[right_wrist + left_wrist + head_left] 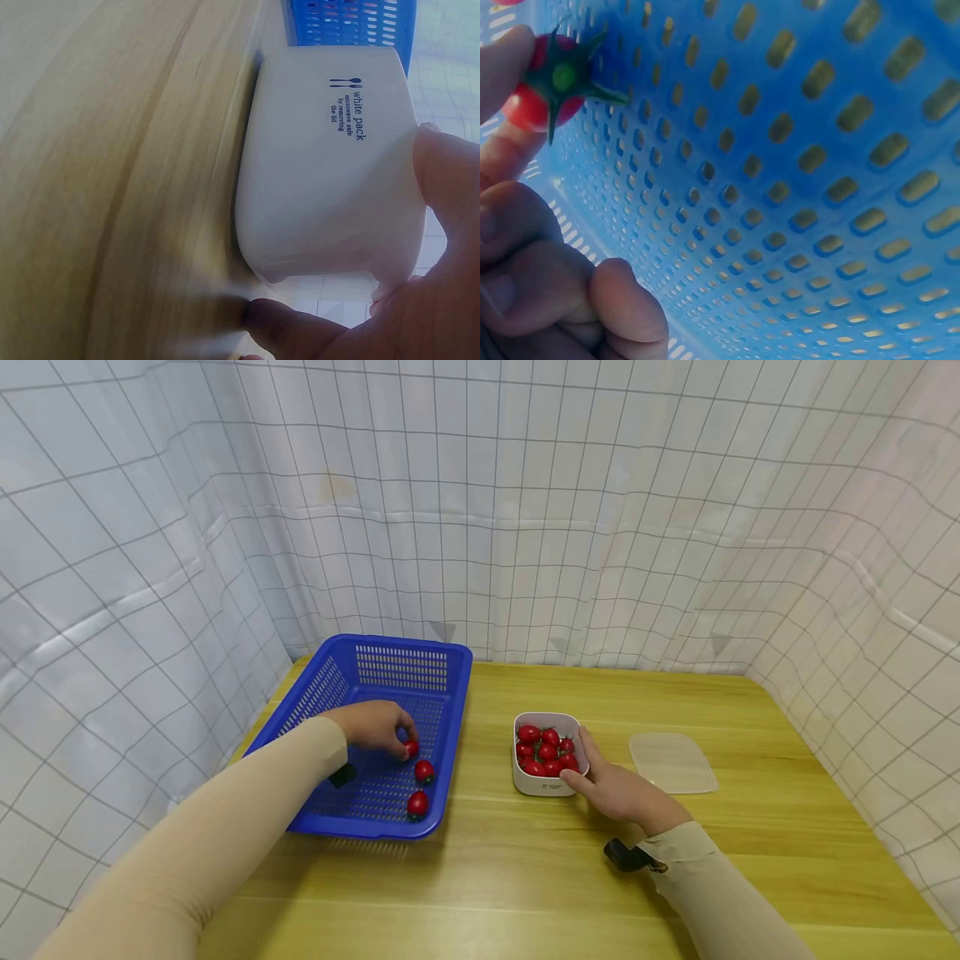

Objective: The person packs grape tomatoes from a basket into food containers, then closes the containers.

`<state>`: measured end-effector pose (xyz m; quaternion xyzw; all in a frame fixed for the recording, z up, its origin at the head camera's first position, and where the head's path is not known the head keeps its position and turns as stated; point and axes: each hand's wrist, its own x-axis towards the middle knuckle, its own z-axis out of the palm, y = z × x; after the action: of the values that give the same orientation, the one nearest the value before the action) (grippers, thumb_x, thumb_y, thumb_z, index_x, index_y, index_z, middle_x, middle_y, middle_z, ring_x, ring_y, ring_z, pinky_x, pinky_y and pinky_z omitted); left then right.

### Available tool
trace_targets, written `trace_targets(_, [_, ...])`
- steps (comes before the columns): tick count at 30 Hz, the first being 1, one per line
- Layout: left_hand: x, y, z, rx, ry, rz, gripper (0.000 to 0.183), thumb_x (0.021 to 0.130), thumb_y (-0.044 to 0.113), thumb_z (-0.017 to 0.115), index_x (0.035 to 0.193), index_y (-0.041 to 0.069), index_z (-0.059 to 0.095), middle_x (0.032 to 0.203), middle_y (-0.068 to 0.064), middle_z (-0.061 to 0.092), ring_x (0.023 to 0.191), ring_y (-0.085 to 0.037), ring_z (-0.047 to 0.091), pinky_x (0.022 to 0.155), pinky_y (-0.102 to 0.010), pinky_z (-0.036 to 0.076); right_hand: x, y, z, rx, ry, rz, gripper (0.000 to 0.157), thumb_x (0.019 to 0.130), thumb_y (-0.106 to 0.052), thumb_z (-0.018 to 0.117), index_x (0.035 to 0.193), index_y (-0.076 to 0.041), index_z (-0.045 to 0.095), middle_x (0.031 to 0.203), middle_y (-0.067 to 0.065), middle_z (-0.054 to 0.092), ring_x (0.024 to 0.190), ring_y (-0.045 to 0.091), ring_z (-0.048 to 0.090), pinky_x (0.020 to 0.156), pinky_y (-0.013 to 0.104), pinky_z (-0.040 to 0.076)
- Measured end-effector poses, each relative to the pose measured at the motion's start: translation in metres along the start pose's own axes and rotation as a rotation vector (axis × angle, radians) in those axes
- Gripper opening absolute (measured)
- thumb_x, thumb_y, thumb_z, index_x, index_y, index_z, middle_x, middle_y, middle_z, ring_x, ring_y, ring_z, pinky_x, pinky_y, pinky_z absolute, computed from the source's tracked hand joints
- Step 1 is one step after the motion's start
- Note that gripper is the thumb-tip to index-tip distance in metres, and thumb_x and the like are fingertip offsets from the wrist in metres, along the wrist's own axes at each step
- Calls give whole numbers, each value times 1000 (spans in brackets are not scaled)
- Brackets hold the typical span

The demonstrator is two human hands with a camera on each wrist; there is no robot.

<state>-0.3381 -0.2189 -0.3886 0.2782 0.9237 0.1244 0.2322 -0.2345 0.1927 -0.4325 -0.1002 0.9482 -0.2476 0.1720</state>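
Note:
Inside the blue basket (450,735), my left hand (375,725) pinches a red cherry tomato (412,749) between thumb and forefinger. The left wrist view shows that tomato's green star-shaped calyx (562,76); the other fingers are curled below it. Two more tomatoes, one (424,772) just in front of the hand and another (417,804) nearer the basket's front, lie on the basket floor. My right hand (617,787) holds the right front corner of a white plastic container (330,165), its thumb at the rim. Several tomatoes (547,752) fill the container, which stands on the table.
A translucent lid (672,762) lies flat on the wooden table (510,868), right of the container. White gridded curtains (555,527) enclose the table at the back and both sides. The basket stands at the table's left side, its walls rising around my left hand.

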Motion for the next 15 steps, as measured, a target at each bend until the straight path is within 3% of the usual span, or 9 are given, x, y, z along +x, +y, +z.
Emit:
trace_targets(5, [3,-3,2,-2,-10,-17,34,90,26,81,123,18,79,117,-3,77,115,-25,68,107,-51,54,0,0,0,4,0,0,100,106,-66,43,168,-14,-15,162,29,41,136,47,58,117,61,42])
trace_targets(15, [2,-3,4,18,-17,-28,35,93,26,80,126,13,78,111,-2,77,107,-22,69,105,-50,54,-1,0,0,4,-2,5,98,106,-64,44,168,-15,-15,163,29,41,138,48,56,118,61,41])
